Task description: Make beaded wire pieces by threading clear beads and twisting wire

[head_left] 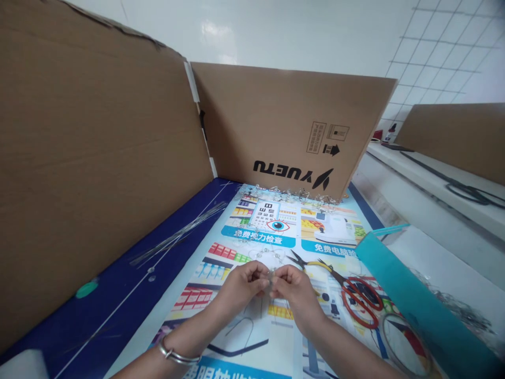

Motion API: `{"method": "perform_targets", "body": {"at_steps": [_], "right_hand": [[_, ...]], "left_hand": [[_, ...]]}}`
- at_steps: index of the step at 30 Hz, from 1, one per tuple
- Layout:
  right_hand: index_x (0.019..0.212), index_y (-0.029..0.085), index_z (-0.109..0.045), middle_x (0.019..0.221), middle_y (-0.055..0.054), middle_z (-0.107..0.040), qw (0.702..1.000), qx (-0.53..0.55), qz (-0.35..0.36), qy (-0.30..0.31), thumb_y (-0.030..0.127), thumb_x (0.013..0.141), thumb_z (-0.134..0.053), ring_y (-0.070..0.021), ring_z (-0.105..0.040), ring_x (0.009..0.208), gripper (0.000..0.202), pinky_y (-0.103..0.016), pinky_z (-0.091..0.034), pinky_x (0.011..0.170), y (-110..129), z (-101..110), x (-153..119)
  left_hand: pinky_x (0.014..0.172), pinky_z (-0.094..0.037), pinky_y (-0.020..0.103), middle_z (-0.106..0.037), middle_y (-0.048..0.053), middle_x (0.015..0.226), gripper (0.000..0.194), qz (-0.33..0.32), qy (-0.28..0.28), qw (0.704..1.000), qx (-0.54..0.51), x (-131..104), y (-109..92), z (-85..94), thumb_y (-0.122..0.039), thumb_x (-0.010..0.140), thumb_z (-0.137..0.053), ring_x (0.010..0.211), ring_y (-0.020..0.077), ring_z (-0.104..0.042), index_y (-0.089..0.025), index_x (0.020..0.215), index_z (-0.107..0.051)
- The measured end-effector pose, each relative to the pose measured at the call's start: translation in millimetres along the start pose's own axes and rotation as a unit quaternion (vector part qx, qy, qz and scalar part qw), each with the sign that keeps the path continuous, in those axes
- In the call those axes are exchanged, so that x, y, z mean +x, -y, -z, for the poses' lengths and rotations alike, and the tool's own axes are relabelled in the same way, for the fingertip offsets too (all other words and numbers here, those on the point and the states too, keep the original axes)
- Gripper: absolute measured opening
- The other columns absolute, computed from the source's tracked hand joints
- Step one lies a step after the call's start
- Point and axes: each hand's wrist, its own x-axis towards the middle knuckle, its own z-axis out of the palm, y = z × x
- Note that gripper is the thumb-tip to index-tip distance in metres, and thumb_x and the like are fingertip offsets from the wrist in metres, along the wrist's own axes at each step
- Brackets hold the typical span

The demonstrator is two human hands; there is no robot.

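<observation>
My left hand (248, 280) and my right hand (295, 292) meet over the printed mat, thumbs and fingertips pinched together. Between them they hold a piece of thin wire strung with clear beads (266, 254), whose loop stands out beyond the fingertips. Fine wire ends hang below my hands. The exact spot they grip is covered by the fingers. Just right of my right hand lie pliers with yellow handles (315, 263) and scissors with red handles (361, 302).
A teal box (418, 300) at the right holds a heap of thin wire pieces (460, 308). Straight wires (181, 231) lie bundled at left, near loose clear beads (151, 270) and a green disc (87, 288). Cardboard panels (252, 121) wall the back and left. Beaded wire pieces (292, 193) line the back.
</observation>
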Motion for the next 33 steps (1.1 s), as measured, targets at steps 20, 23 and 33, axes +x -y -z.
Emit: {"method": "perform_targets", "body": {"at_steps": [20, 23, 33], "right_hand": [[0.067, 0.017, -0.055, 0.060, 0.003, -0.053, 0.999, -0.029, 0.010, -0.009, 0.031, 0.064, -0.065, -0.0107, -0.050, 0.055, 0.017, -0.025, -0.045, 0.055, -2.1, 0.5, 1.8], [0.068, 0.017, -0.055, 0.061, 0.003, -0.052, 0.999, -0.043, 0.018, 0.000, 0.031, 0.066, -0.064, -0.0102, -0.048, 0.055, 0.016, -0.024, -0.044, 0.054, -4.9, 1.8, 2.3], [0.070, 0.018, -0.053, 0.054, 0.005, -0.048, 0.996, -0.075, 0.042, 0.029, 0.033, 0.069, -0.062, -0.0095, -0.046, 0.050, 0.017, -0.023, -0.040, 0.051, -7.4, 4.5, 4.5]], "left_hand": [[0.057, -0.040, 0.023, -0.060, 0.000, 0.065, 0.014, -0.032, -0.013, 0.995, 0.097, -5.0, -15.1, -3.2, -0.027, 0.075, -0.053, 0.060, 0.0130, -0.054, -0.017, 0.080, -0.061], [0.060, -0.039, 0.023, -0.062, 0.000, 0.068, 0.014, -0.071, -0.030, 0.983, 0.165, -6.9, -19.6, -2.7, -0.024, 0.076, -0.051, 0.065, 0.0141, -0.054, -0.017, 0.077, -0.063], [0.060, -0.036, 0.022, -0.061, 0.000, 0.068, 0.015, -0.102, -0.045, 0.968, 0.225, -8.6, -24.9, -1.2, -0.024, 0.077, -0.049, 0.066, 0.0146, -0.053, -0.018, 0.073, -0.063]]}}
